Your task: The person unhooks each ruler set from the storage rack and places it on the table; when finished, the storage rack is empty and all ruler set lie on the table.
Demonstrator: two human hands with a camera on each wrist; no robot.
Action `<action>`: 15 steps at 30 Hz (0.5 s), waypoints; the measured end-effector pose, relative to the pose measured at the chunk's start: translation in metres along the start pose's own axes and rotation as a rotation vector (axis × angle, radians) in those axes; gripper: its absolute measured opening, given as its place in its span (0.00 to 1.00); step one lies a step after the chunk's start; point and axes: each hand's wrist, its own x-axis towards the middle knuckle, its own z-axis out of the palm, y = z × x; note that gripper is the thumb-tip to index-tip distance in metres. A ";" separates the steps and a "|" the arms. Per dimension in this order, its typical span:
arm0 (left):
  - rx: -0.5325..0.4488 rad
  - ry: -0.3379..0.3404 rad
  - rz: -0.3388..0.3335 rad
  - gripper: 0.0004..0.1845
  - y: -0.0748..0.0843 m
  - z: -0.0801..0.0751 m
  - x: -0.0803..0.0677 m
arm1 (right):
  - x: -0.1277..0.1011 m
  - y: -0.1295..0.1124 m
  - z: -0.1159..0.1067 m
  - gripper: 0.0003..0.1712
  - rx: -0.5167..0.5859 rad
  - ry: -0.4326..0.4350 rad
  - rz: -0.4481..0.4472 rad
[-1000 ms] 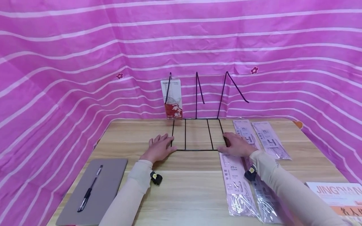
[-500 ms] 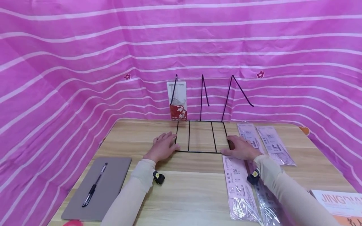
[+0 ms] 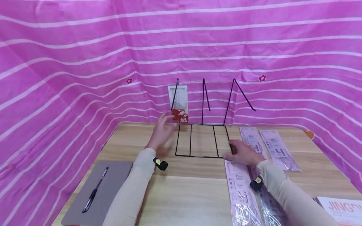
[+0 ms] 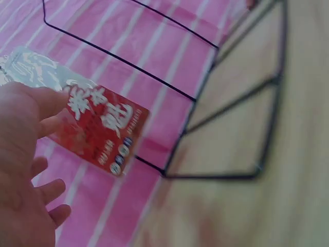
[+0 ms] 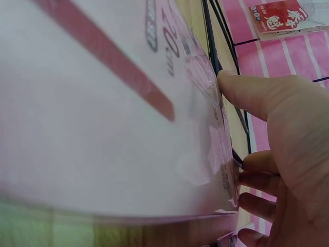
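A black wire rack (image 3: 204, 156) has a flat base on the wooden table and three upright hooks at its back. From the left hook hangs a clear-wrapped packet (image 3: 180, 98) with a white top and a red lower part bearing white characters. My left hand (image 3: 161, 131) is raised beside that packet. In the left wrist view its thumb and forefinger overlap the edge of the packet's red part (image 4: 100, 128), the other fingers loosely bent. My right hand (image 3: 244, 153) holds the front right corner of the base, thumb and fingers against the wire.
Several pink packets (image 3: 240, 188) lie right of the rack, some under my right forearm. A grey notebook (image 3: 79, 194) bears a black pen (image 3: 94, 191) at left. A book (image 3: 342, 208) lies at lower right. Pink striped cloth (image 3: 181, 40) surrounds the table.
My left hand has let go of the rack's front left corner and moved forward and up to the hanging packet. The right hand stays at its corner. The head view has shifted slightly.
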 end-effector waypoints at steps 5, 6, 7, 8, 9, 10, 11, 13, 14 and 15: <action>-0.100 0.081 -0.002 0.23 0.013 0.002 0.018 | 0.000 -0.002 0.005 0.57 0.009 0.004 0.004; -0.118 0.094 -0.006 0.23 0.015 0.003 0.020 | 0.000 -0.002 0.006 0.57 0.009 0.004 0.005; -0.133 0.107 -0.011 0.22 0.016 0.005 0.021 | 0.000 -0.002 0.007 0.57 0.009 0.004 0.008; -0.150 0.122 -0.014 0.22 0.017 0.006 0.022 | 0.001 -0.002 0.008 0.57 0.007 0.004 0.010; -0.169 0.135 -0.016 0.21 0.018 0.008 0.022 | 0.001 -0.001 0.008 0.57 0.006 0.004 0.011; -0.184 0.150 -0.016 0.21 0.019 0.010 0.023 | 0.001 -0.001 0.008 0.57 0.005 0.004 0.013; -0.199 0.163 -0.013 0.20 0.020 0.012 0.023 | 0.001 -0.001 0.008 0.57 0.001 0.007 0.013; -0.214 0.194 0.002 0.19 0.022 0.015 0.023 | 0.001 0.000 0.007 0.57 -0.001 0.013 0.016; -0.217 0.210 0.013 0.19 0.024 0.017 0.023 | 0.000 0.000 0.006 0.58 -0.001 0.017 0.017; -0.211 0.225 0.027 0.19 0.025 0.019 0.023 | 0.000 0.000 0.005 0.58 -0.001 0.021 0.019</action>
